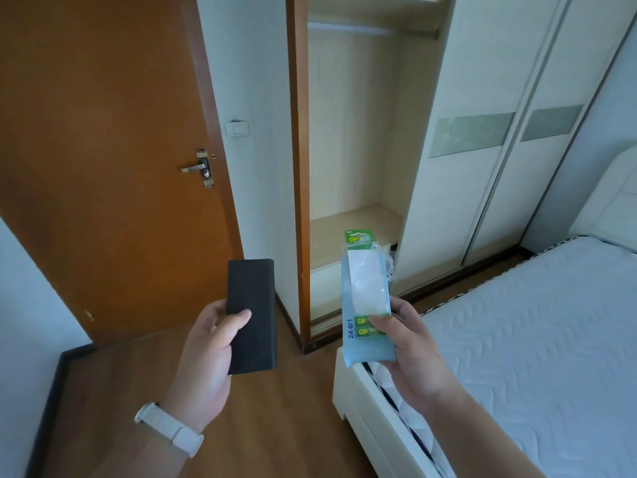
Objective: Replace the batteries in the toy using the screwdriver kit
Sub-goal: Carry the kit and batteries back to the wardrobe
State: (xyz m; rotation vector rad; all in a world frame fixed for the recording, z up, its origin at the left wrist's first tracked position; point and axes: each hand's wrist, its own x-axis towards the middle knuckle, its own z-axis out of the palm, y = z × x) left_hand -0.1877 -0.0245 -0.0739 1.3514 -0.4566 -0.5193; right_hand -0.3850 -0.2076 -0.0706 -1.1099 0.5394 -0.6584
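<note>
My left hand [206, 350] grips a flat black rectangular case [253, 312], thumb across its front, held upright at waist height. My right hand [410, 343] holds a light blue box marked "24" [365, 298] together with a green battery pack [360, 238] in clear plastic, thumb pressed on the green labels. Both sets of things are held in the air in front of an open wardrobe. No toy is in view.
An open wardrobe compartment [355, 229] with a bare shelf stands straight ahead. A brown door [103, 167] is at the left. A white bed with a quilted mattress [537, 339] fills the right. Wooden floor [275, 426] lies below my hands.
</note>
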